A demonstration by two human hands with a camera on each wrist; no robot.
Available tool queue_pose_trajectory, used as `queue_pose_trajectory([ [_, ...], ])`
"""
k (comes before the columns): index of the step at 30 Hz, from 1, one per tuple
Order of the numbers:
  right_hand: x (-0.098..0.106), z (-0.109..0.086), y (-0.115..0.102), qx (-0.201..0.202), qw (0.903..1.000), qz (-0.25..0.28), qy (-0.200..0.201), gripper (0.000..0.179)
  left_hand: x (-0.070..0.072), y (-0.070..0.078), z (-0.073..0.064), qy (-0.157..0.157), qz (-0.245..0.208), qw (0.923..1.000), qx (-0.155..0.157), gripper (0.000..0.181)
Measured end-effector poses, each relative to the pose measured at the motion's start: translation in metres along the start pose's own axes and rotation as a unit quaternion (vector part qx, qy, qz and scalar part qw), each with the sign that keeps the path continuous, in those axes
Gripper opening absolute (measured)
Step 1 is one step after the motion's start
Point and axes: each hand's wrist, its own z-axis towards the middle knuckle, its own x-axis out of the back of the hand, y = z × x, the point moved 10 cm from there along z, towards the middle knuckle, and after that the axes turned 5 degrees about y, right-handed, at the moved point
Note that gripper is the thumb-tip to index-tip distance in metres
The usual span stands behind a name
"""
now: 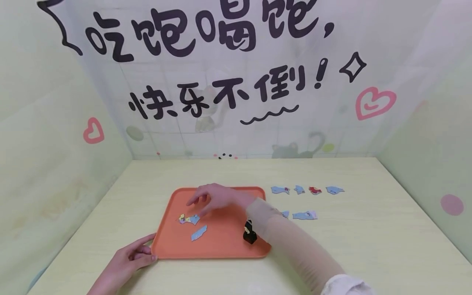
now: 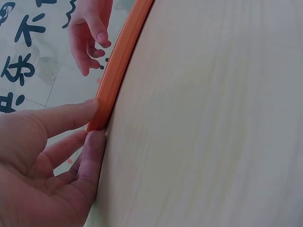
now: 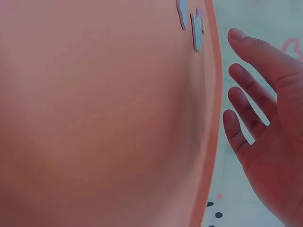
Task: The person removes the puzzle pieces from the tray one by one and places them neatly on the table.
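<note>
We have one orange tray (image 1: pixel 210 250), its near-left corner pinched by the left hand (image 1: pixel 129 261); the right hand (image 1: pixel 219 197), loosely spread, empty, hangs above. On it we count one cluster (image 1: pixel 193 220) and one strip (image 1: pixel 199 232), rightward six visible pieces (image 1: pixel 304 215), all probably light, bendable, best edge-pinched.

Lettered back wall (image 1: pixel 243 141), pale table (image 1: pixel 368 241).

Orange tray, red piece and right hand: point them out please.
Orange tray (image 1: pixel 210 247), head view, bare floor near front rim.
Red piece (image 1: pixel 315 190), head view, its middle.
Right hand (image 1: pixel 218 196), head view, back of hand.
</note>
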Motion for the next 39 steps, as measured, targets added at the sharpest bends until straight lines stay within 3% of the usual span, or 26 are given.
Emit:
queue_pose_trajectory([
  [5, -0.016, 0.001, 0.006, -0.016, 0.9994, 0.026, -0.017, 0.042, -0.001, 0.002, -0.001, -0.003, 0.004, 0.9999, -0.010, 0.069],
  [10, -0.023, 0.003, 0.007, -0.015, 0.9996, -0.004, -0.026, 0.039, -0.003, 0.000, -0.001, -0.011, -0.003, 0.9999, -0.005, 0.069],
  [19, -0.025, 0.004, 0.006, -0.016, 0.9995, 0.001, -0.026, 0.024, -0.004, -0.001, 0.000, -0.017, -0.009, 0.9998, 0.006, 0.069],
  [39, -0.020, 0.001, 0.007, -0.002, 0.9997, 0.021, -0.012, 0.022, -0.003, -0.002, 0.002, -0.010, 0.004, 0.9999, 0.007, 0.069],
])
